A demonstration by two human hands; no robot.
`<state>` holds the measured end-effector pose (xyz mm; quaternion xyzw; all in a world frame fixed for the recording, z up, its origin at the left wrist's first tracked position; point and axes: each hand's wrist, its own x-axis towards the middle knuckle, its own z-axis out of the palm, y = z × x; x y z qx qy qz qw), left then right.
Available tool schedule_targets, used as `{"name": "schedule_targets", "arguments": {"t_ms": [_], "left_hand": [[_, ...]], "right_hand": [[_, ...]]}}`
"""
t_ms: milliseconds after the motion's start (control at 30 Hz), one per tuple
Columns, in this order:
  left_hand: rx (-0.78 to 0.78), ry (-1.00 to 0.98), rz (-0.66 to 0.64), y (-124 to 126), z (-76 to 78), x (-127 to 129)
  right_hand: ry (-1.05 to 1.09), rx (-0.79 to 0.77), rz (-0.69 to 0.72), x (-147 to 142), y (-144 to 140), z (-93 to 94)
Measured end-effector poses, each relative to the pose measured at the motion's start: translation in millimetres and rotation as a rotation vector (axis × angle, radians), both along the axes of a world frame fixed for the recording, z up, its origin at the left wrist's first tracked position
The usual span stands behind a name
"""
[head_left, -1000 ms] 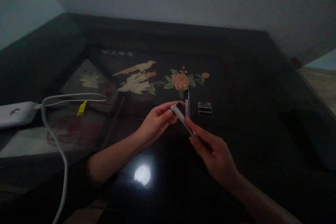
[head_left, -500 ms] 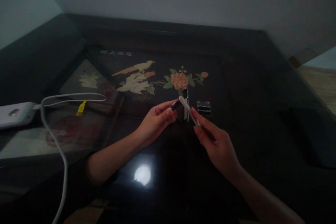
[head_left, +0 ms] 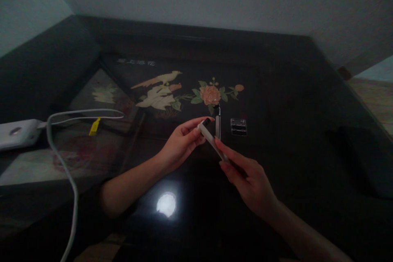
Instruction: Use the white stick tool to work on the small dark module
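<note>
Between the thumb and fingers of my left hand (head_left: pixel 184 139) is a small black piece (head_left: pixel 206 122), partly hidden. My right hand (head_left: pixel 250 178) pinches a slim whitish stick (head_left: pixel 213 142). The stick's far end lies across the black piece, by my left thumb; its exact kind is too dim to make out. On the table just behind the hands lies a narrow upright strip (head_left: pixel 217 125) with a dark top and pale edge. To its right sits a small clear box (head_left: pixel 238 127) with dark contents.
The dark glossy table (head_left: pixel 282 90) carries a bird-and-flower picture (head_left: pixel 210 95). At the left are a white device (head_left: pixel 18 134), its white cable (head_left: pixel 73 188) and a yellow tag (head_left: pixel 94 127). A dark flat object (head_left: pixel 365 159) lies at the right. A wall (head_left: pixel 196 0) stands behind.
My right hand has moved a little left and down, bringing the whitish stick's end over the black piece towards my left thumb. My left hand has hardly moved.
</note>
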<state>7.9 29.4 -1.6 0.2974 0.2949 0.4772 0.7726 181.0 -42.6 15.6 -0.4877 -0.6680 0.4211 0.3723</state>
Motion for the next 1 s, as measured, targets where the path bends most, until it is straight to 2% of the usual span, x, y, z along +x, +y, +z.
{"name": "schedule_targets", "arguments": {"t_ms": [233, 467, 700, 1000], "left_hand": [[-0.034, -0.020, -0.001, -1.3, -0.7, -0.5], [0.005, -0.024, -0.026, -1.8, -3.3, -0.6], [0.022, -0.005, -0.020, -2.4, -6.0, -2.5], [-0.024, -0.009, -0.008, -1.6, -0.7, -0.7]], "right_hand": [[0.003, 0.040, -0.017, 2.0, 2.3, -3.8], [-0.051, -0.036, -0.130, 4.6, 7.2, -5.6], [-0.068, -0.060, -0.175, 5.1, 7.4, -4.6], [-0.018, -0.053, -0.058, 1.5, -0.2, -1.4]]}}
